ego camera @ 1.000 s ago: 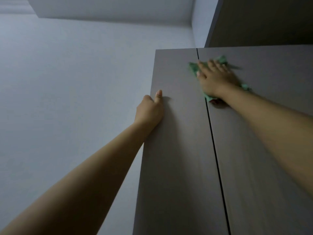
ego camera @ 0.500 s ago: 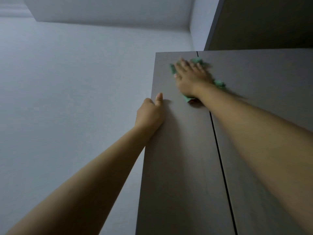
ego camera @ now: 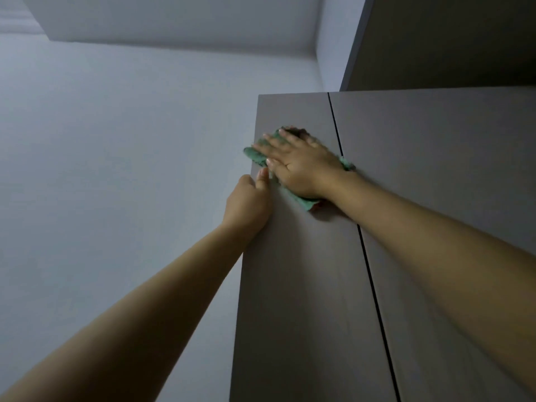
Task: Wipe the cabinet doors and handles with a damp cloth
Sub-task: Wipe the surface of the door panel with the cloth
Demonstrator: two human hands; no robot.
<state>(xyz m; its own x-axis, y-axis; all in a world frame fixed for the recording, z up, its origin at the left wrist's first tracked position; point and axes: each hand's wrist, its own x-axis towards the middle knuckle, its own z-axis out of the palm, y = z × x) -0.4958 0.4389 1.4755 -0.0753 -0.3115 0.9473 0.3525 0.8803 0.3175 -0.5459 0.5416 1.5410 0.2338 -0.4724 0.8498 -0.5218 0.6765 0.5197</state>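
**Head view: flat hand on cloth, high on left cabinet door**

Head view, looking steeply up. Right fingers (ego camera: 272,142) straight and spread, pressing flat on the green cloth (ego camera: 255,156); nothing curled round it. Right hand (ego camera: 301,166) covers most of the cloth, which lies flat against the left cabinet door (ego camera: 295,285) near its top, reaching the door's left edge. A cloth corner pokes out by the wrist at the dark gap (ego camera: 368,271) between the doors; another below the palm. Right forearm crosses the gap from lower right.

Left thumb (ego camera: 262,177) straight up along the door face, just beside the cloth's lower edge; the other left fingers go round the door's left edge, out of sight, so the left hand (ego camera: 246,207) grasps that edge. Left arm rises from lower left.

Doors are matte grey-brown, faint grain, handles not visible. Right cabinet door (ego camera: 449,169) sits flush beside the left one. Darker upper cabinet (ego camera: 435,39) projects above. Plain pale wall (ego camera: 116,169) to the left, ceiling (ego camera: 174,18) with a stepped soffit. Light is dim.
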